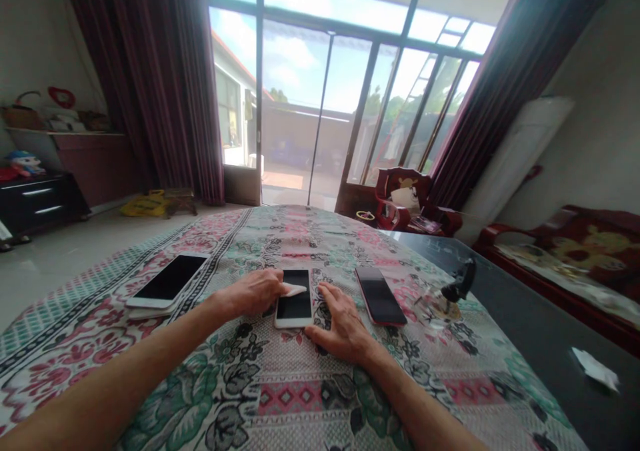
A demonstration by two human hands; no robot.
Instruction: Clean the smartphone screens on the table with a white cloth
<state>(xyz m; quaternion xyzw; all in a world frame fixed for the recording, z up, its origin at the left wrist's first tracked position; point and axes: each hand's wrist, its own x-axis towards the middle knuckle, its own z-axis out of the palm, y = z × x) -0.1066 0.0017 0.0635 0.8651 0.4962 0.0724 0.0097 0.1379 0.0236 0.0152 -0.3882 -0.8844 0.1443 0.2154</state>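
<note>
A white-framed smartphone (295,311) lies screen up on the patterned tablecloth, between my two hands. My left hand (257,291) is closed on a folded white tissue (296,291) and presses it on the upper part of the dark screen. Along the phone's right edge rests my right hand (343,324), fingers spread and thumb by the lower corner, holding nothing. To the right lies a dark phone with a red edge (381,296). On the left, another white-framed phone (170,281) sits on top of a second flat white object, partly hidden beneath it.
The floral tablecloth (220,384) covers the table. Toward the right edge stands a clear object with a black part (460,283). A crumpled white tissue (595,369) lies on a dark surface (545,318) at right. Beyond are a wooden chair (405,194) and glass doors.
</note>
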